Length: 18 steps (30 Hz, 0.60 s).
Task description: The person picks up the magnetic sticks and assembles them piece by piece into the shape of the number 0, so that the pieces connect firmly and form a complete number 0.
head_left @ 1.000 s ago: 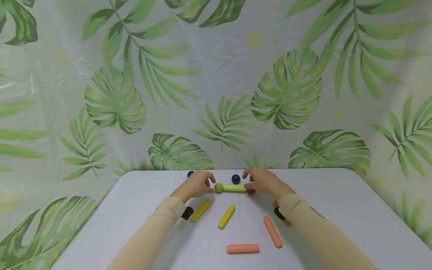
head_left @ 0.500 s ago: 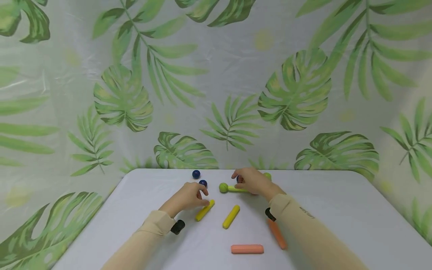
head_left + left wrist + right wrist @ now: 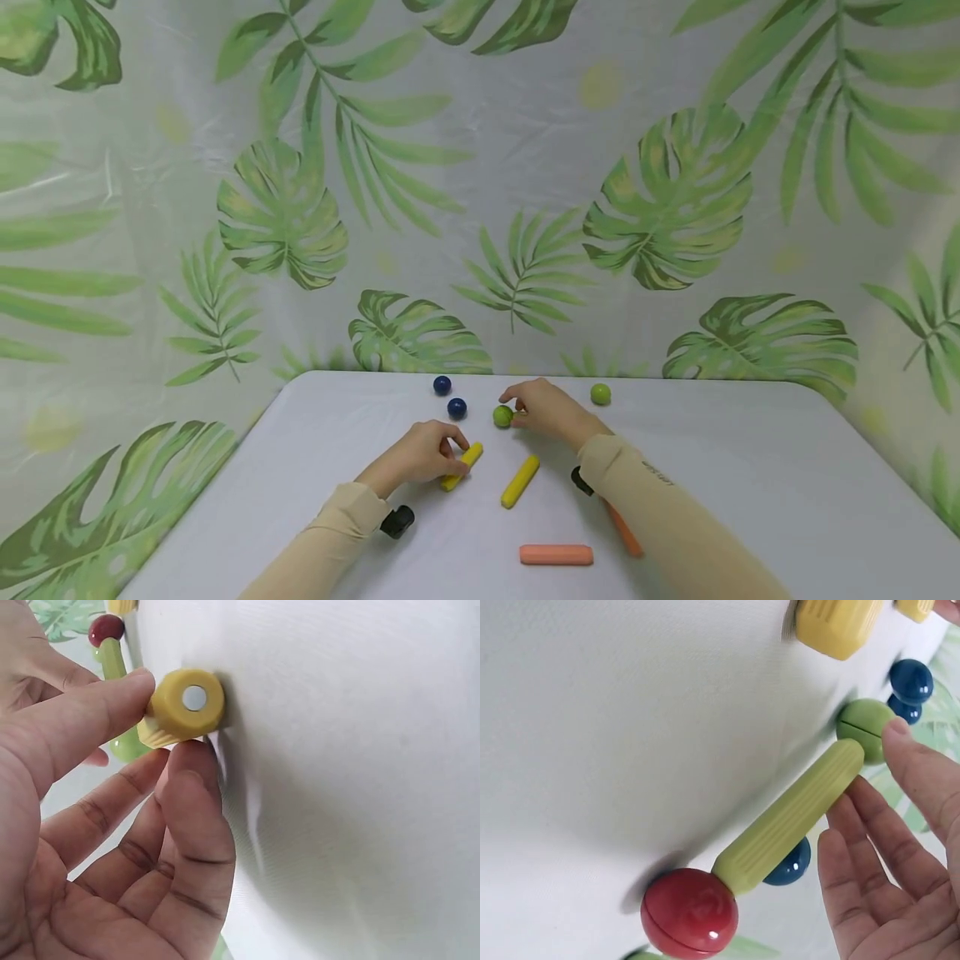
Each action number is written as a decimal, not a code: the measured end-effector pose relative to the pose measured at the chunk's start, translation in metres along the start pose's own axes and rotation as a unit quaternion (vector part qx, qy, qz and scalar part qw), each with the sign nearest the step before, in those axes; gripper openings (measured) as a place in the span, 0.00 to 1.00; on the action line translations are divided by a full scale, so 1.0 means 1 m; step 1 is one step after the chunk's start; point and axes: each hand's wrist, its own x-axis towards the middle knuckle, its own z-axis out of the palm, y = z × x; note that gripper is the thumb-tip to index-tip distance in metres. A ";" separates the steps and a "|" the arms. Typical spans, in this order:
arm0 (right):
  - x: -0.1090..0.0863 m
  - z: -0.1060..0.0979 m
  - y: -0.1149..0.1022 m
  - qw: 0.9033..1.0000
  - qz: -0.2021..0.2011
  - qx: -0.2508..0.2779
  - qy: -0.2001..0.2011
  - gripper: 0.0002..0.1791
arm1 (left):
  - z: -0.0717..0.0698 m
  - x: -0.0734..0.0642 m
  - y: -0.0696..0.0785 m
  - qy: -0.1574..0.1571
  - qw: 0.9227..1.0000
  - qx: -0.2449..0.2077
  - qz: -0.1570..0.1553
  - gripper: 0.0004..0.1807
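In the head view my left hand (image 3: 416,454) pinches a yellow ridged stick (image 3: 472,453) between thumb and fingers. The left wrist view shows the stick's end (image 3: 180,690), with a round silvery disc in it. My right hand (image 3: 551,408) has its thumb and fingers around a green ball (image 3: 502,417). In the right wrist view that ball joins one end of a light green stick (image 3: 791,814), and a red ball (image 3: 690,911) sits on the other end. From the head camera, the right hand hides the light green stick and red ball.
Two blue balls (image 3: 457,408) lie at the back left of the white table (image 3: 750,483). Another green ball (image 3: 601,394) is behind my right hand. A second yellow stick (image 3: 520,482) lies between the arms, with orange sticks (image 3: 557,555) nearer, one partly under the right sleeve.
My left hand has moved down from beside the green ball and taken hold of the yellow stick. My right hand has shifted left from the red ball to the green ball.
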 end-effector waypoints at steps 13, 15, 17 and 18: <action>0.004 0.004 -0.005 1.000 0.015 0.003 -0.011 0.21 | 0.003 -0.001 0.001 0.006 1.000 -0.016 -0.007 0.10; 0.004 0.004 -0.007 1.000 0.013 0.003 -0.012 0.21 | 0.004 -0.001 0.001 0.006 1.000 -0.018 -0.007 0.10; 0.005 0.005 -0.007 1.000 0.011 0.002 -0.012 0.21 | 0.004 -0.001 0.000 0.006 1.000 -0.019 -0.007 0.09; 0.005 0.006 -0.007 1.000 0.010 0.002 -0.011 0.20 | 0.004 -0.001 0.000 0.007 1.000 -0.019 -0.007 0.09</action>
